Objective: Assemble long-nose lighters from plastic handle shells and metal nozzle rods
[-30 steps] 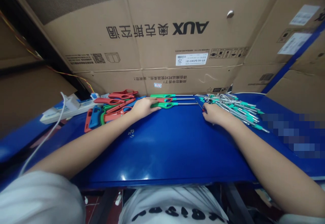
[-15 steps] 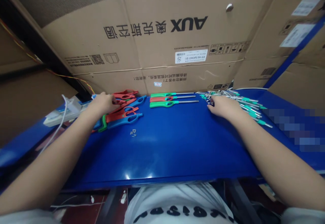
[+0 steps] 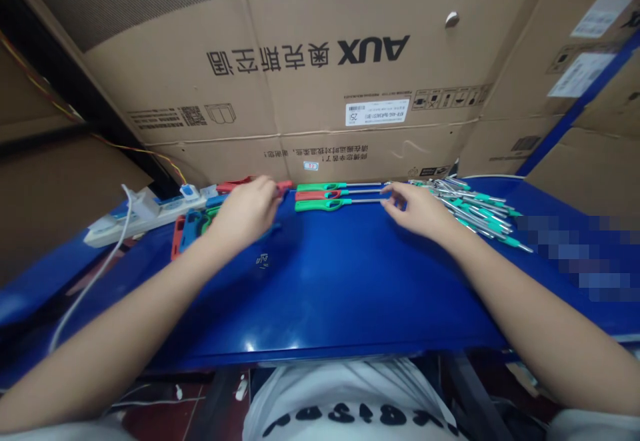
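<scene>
My left hand (image 3: 246, 214) is closed around a red plastic handle (image 3: 285, 186), whose end sticks out past my fingers. It hovers over a heap of red, blue and green handles (image 3: 189, 228) on the blue table (image 3: 325, 281). Three long lighters lie side by side in the middle: green (image 3: 320, 187), red (image 3: 320, 195), green (image 3: 320, 205). My right hand (image 3: 417, 211) sits at the tips of their metal rods with fingers curled in a pinch. What it holds is hidden. Just right of it lies a pile of metal rods with green ends (image 3: 475, 208).
A large cardboard box (image 3: 320, 61) stands as a wall behind the table, with more boxes at right. A white power strip (image 3: 145, 213) with a cable lies at far left. A few tiny metal parts (image 3: 263, 261) lie near the table's middle.
My left hand went to the handle heap, closed on a red handle and came back right toward the lighters. My right hand left the rod pile and moved left to the lighters' rod tips.
</scene>
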A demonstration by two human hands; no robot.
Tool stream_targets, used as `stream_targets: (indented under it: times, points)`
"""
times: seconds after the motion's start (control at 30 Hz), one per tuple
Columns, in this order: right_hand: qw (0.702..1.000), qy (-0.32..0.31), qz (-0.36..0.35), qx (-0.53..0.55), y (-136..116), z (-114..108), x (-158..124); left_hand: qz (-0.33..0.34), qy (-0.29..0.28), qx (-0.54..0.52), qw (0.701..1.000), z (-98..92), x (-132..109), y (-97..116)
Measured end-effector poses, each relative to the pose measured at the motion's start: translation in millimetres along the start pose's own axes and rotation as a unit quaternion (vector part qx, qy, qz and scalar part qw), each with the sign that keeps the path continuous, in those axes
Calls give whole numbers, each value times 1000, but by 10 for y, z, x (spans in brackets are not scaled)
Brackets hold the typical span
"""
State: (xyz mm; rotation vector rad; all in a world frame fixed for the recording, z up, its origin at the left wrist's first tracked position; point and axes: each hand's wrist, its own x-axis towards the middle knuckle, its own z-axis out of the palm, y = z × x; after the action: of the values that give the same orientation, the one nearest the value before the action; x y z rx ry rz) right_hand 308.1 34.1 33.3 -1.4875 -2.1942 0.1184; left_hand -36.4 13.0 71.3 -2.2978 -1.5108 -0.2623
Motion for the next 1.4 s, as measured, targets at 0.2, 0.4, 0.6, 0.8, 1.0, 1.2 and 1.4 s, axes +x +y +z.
stream_targets:
  times: [0.2, 0.4, 0.6, 0.8, 1.0, 1.2, 1.4]
  points:
    - [971, -43, -221, 74, -229, 57, -136, 255, 16, -50, 965, 87, -72, 865]
    - [958, -125, -257, 39, -255, 112, -159, 258, -58, -180, 948, 367, -65, 1161]
    - [964, -147, -220, 30, -150, 72, -132, 209, -63, -280, 935, 362, -231, 988]
    - [947, -179, -248, 97, -215, 129, -160, 106, -110, -287, 946, 284, -383, 631]
    - [949, -192, -237, 78, -264, 191, -166, 109, -61, -324, 938, 480, -341, 555]
    - [952, -216, -197, 88, -250, 186, -158, 87, -38, -355, 930, 591, -327, 581]
    - [951, -236, -178, 95, -267, 172, -169, 79, -33, -373, 924, 587, -324, 588]
